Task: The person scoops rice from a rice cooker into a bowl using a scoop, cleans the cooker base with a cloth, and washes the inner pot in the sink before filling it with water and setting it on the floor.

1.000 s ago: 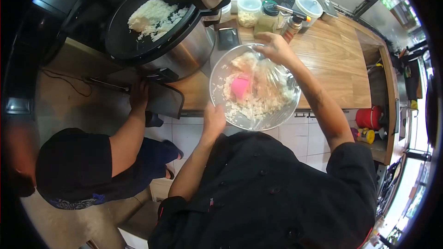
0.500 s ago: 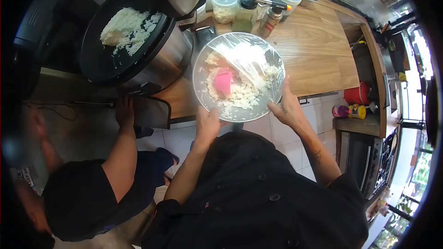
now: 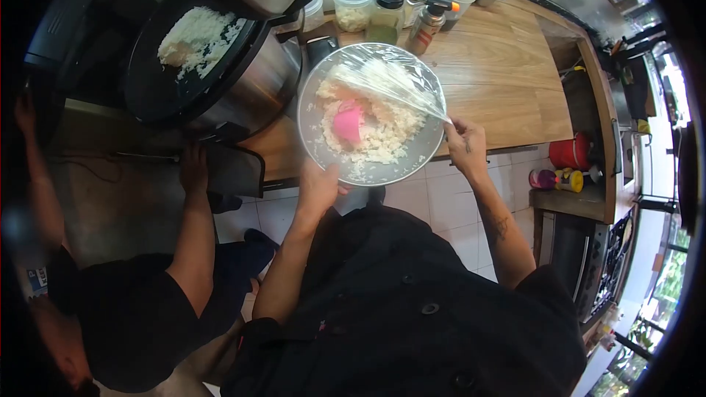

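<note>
Mixing bowl [image 3: 312, 106] of rice [image 3: 386, 148], only partly covered by plastic film [image 3: 408, 97]

In the head view, the bowl is held at the front edge of the wooden counter [image 3: 507, 88], beside the rice cooker [image 3: 254, 92]. Its lower rim is gripped by the left hand [image 3: 318, 190], with the thumb above. A gathered edge of the film is pinched by the right hand [image 3: 467, 148], whose fingers are closed. The covering is judged to be partial: the film is stretched over the upper side, while the lower side seems to be left open. A pink cup [image 3: 348, 125] is left in the rice.
</note>
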The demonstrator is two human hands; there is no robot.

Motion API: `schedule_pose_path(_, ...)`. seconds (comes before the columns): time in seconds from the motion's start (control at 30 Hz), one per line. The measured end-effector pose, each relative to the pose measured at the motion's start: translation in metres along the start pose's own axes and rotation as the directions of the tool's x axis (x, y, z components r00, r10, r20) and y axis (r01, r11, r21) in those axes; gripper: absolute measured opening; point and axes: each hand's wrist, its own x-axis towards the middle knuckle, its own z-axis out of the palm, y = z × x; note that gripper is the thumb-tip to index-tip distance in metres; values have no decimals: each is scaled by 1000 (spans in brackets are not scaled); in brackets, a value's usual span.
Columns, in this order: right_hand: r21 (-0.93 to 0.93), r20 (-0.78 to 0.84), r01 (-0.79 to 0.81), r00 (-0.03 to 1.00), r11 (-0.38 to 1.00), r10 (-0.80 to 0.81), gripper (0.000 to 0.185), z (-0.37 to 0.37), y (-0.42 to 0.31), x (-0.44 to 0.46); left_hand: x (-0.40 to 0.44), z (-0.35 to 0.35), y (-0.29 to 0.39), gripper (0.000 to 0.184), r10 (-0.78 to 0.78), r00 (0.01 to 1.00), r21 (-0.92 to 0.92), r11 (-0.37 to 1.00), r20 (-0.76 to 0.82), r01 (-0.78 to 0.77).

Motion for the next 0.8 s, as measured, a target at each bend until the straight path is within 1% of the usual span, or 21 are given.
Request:
schedule_pose_path(0.03, -3, -12, 1, 1000, 1000, -1, 37, -2, 7, -3, -5, 1, -2, 34, 7, 1000, 0, 1000, 8, -7)
schedule_pose_path(0.1, 210, 28, -117, 993, 971, 114, 31, 1, 21, 15, 0, 6, -4, 33, 25, 999, -11, 1000, -25, -25)
schedule_pose_path(0.13, 209, 44, -106, 994, 972, 99, 31, 0, 25, 21, 0, 6, -4, 32, 30, 998, -16, 999, -59, -31)
schedule_pose_path(0.17, 293, 59, -196, 981, 936, 187, 31, 0, 28, 27, 1, 6, -3, 32, 41, 996, -22, 999, -85, -43)
schedule_pose_path(0.23, 442, 134, -341, 940, 830, 314, 30, 5, 29, 38, -3, 9, 5, 32, -41, 995, -13, 999, -93, 40)
schedule_pose_path(0.27, 508, 226, -407, 913, 759, 339, 31, 2, 44, 47, -4, 11, 3, 35, -55, 990, -16, 998, -131, 54)
schedule_pose_path(0.3, 562, 318, -472, 881, 679, 350, 33, -1, 58, 57, -2, 11, -2, 41, -46, 993, -64, 997, -113, 39)
schedule_pose_path(0.33, 593, 384, -519, 855, 616, 350, 33, -6, 60, 59, -3, 11, -2, 43, -74, 991, -48, 996, -114, 69)
schedule_pose_path(0.37, 608, 463, -567, 822, 555, 333, 32, 0, 51, 58, 1, 8, -16, 45, -69, 993, -42, 997, -97, 65)
schedule_pose_path(0.4, 568, 398, -597, 802, 567, 445, 36, 0, 17, 46, -15, 13, 0, 41, 42, 987, -54, 997, -155, -51)
schedule_pose_path(0.43, 504, 423, -540, 835, 674, 352, 38, -6, 26, 51, -16, 14, 0, 43, 39, 987, -44, 998, -153, -46)
schedule_pose_path(0.47, 302, 265, -300, 938, 905, 223, 48, -5, 48, 63, -15, 12, 1, 45, 30, 989, -41, 998, -144, -36)
schedule_pose_path(0.5, 133, 173, 9, 984, 991, -32, 53, 3, 20, 61, -16, 6, 1, 45, 32, 985, -49, 998, -172, -41)
schedule_pose_path(0.53, -68, 103, 293, 953, 954, -285, 58, 7, -9, 52, -13, 3, 0, 42, 27, 988, -24, 999, -152, -31)
schedule_pose_path(0.57, -213, 175, 486, 873, 848, -456, 63, 11, -9, 66, -8, 6, 0, 39, 26, 994, 5, 1000, -104, -25)
schedule_pose_path(0.6, -352, 267, 638, 769, 685, -580, 68, 8, -7, 80, -14, 7, 11, 33, 48, 993, 37, 998, -111, -44)
schedule_pose_path(0.63, -390, 328, 584, 811, 712, -485, 74, 5, -28, 78, -12, 10, 6, 33, 22, 993, 31, 999, -117, -19)
schedule_pose_path(0.67, -412, 307, 562, 827, 717, -471, 74, -7, -40, 80, -10, 9, 3, 33, -2, 990, 25, 1000, -138, 5)
schedule_pose_path(0.73, -383, 430, 613, 780, 691, -455, 71, -1, -61, 94, -11, 10, 10, 33, 15, 989, 26, 1000, -148, -11)
schedule_pose_path(0.77, -380, 478, 624, 764, 683, -432, 69, 1, -46, 106, -5, 9, 1, 34, 50, 992, 30, 998, -114, -47)
schedule_pose_path(0.8, -402, 447, 612, 780, 681, -438, 59, 7, -40, 111, 0, 3, -11, 36, 85, 990, 30, 996, -114, -82)
